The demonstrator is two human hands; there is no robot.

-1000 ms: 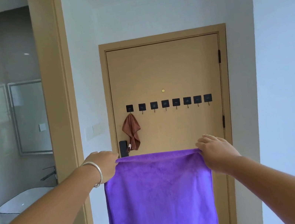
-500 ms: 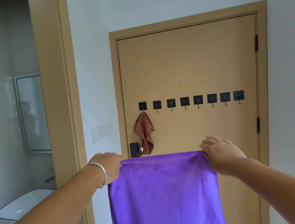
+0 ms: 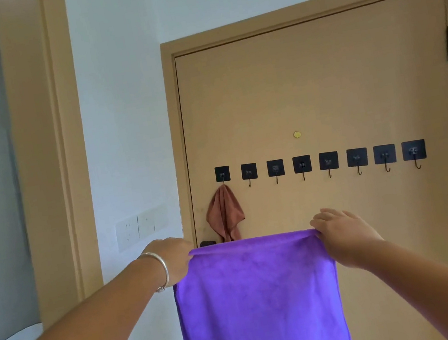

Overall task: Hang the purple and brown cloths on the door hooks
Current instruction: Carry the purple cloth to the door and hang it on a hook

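Closer to the door (image 3: 321, 88) now, the purple cloth (image 3: 260, 303) is gripped taut by left hand (image 3: 172, 257) and right hand (image 3: 343, 234) below free hooks (image 3: 302, 167), spread for hanging beside the hung brown cloth (image 3: 225, 214).

Both arms reach forward at about the same height; the left hand (image 3: 172, 257) and the right hand (image 3: 343, 234) each pinch 1 top corner of the cloth (image 3: 260, 303), knuckles up.
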